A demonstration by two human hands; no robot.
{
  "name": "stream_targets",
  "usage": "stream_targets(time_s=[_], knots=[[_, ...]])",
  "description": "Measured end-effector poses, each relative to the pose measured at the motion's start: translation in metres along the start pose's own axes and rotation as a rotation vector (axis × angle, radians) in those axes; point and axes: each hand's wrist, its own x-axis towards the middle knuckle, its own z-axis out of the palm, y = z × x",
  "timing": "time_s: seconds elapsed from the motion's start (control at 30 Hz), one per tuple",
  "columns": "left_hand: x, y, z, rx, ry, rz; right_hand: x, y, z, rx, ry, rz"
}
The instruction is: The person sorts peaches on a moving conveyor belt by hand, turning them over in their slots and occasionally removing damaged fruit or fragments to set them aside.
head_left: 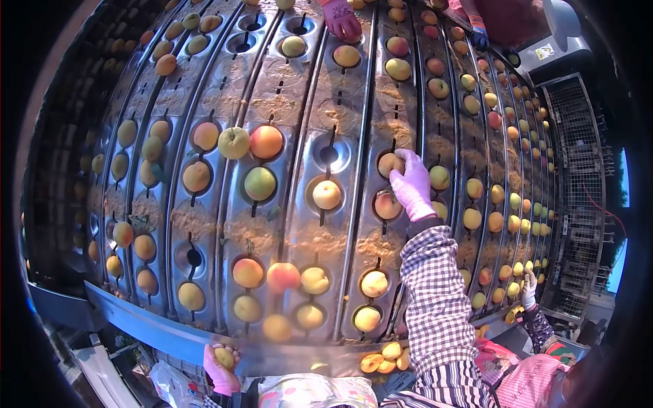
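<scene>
Head view: right hand [413,182] touches peach [390,163]; left hand [221,367] clutches fruit [224,356].

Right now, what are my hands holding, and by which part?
The left hand cups a yellow fruit from below, fingers round its underside. The right hand has its fingers on the side of a fruit in a cup; a full grip cannot be told.

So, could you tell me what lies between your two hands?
Head view: between the right hand and left hand lie metal cups holding peaches.
</scene>
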Motion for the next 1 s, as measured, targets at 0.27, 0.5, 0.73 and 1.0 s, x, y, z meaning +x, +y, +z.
stream_targets(time_s=[0.27,0.5,0.73,1.0], knots=[[-0.001,0.000,0.001,-0.009,-0.015,-0.007,-0.001,0.000,0.004,-0.062,0.025,0.042],[-0.002,0.001,0.000,0.001,-0.023,-0.008,-0.009,-0.021,-0.001,-0.283,0.118,-0.105],[0.001,-0.002,-0.006,0.016,-0.034,0.018,-0.060,-0.085,0.022,-0.094,-0.184,-0.436],[0.003,-0.002,-0.006,0.003,-0.029,-0.015,-0.083,-0.088,0.042,-0.234,-0.161,-0.422]])
